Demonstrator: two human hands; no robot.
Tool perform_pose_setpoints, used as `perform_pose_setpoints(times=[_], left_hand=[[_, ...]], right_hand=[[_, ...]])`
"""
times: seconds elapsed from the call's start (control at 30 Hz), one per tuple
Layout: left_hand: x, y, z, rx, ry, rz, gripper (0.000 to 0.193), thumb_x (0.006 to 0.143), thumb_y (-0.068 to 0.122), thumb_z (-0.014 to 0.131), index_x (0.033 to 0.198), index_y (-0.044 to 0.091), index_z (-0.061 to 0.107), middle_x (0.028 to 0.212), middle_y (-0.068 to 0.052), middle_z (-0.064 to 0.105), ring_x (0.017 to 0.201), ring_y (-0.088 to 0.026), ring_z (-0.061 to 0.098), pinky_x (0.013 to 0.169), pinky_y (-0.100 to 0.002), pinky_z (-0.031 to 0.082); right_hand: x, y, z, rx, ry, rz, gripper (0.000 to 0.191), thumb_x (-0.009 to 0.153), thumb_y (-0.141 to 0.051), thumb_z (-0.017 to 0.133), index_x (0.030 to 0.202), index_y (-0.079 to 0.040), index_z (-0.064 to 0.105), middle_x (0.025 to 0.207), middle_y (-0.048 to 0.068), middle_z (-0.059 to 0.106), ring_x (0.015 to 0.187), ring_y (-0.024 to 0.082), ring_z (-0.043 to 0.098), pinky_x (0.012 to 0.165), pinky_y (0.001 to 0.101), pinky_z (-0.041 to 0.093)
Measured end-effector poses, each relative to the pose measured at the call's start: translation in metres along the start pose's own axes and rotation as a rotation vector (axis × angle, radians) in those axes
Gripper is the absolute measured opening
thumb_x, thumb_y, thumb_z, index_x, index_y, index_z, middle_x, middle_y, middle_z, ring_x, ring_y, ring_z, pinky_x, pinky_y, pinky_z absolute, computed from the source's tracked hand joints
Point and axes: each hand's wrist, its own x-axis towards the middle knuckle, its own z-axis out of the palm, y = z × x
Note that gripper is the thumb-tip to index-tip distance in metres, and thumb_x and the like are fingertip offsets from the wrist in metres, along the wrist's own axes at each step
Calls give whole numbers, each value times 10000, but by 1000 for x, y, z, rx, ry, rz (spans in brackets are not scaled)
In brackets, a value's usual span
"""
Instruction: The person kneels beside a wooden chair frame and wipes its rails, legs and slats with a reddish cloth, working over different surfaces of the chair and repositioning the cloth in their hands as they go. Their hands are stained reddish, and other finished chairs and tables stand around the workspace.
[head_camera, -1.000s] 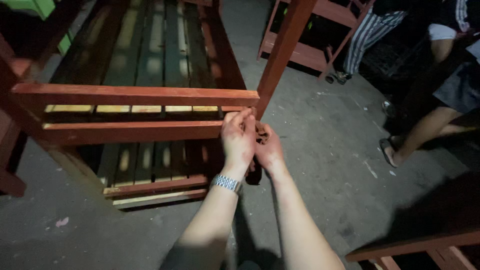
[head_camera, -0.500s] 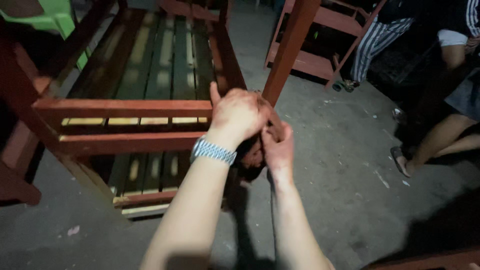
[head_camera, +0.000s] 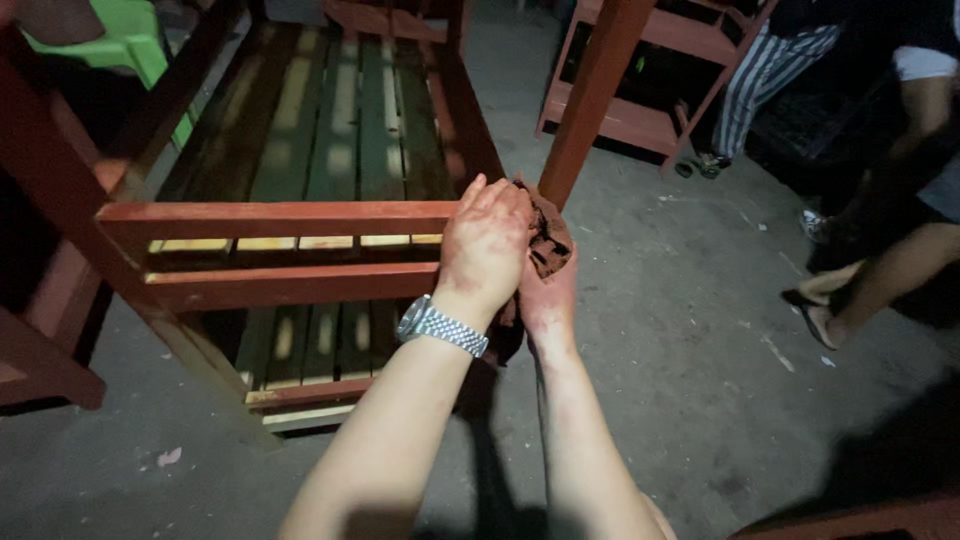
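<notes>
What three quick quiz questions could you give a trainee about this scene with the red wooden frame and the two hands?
1. True or false: the left hand lies over the rag at the end of the frame's top rail.
2. Which wrist wears the metal watch? A) left B) right
3. Fill in: the chair behind the frame is ____ in colour.

Key:
1. True; the right hand holds the rag from below.
2. A
3. Green
</notes>
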Motion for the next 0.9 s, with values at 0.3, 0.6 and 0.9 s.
perform_pose_setpoints(times=[0.3, 0.6, 0.9], left_hand=[[-3, -5, -24, -163, 38, 147, 271, 853, 83, 612, 1078, 13, 744, 1194, -160, 731, 1236, -321, 656, 1160, -459, 430], [-64, 14, -30, -620, -231, -522, 304, 924, 269, 681, 1165, 86, 706, 1146, -175, 701, 1099, -372, 652, 940, -454, 498], [-114, -42, -50, -538, 137, -505, 245, 950, 134, 709, 1191, 109, 680, 1213, -109, 619, 1147, -284, 612, 998, -414, 503]], right_hand=[[-7, 21, -16, 61, -64, 1, 539, 965, -145, 693, 1451, -25, 492, 1405, 70, 618, 1289, 170, 586, 1110, 345, 466], [-48, 19, -52, 65, -244, 261, 655, 876, -84, 700, 1497, -58, 493, 1361, 61, 639, 1224, 164, 614, 1052, 351, 495], [-56, -30, -6, 201, 323, 622, 688, 885, -154, 730, 1514, -198, 454, 1364, 48, 550, 1248, 271, 549, 942, 512, 541]])
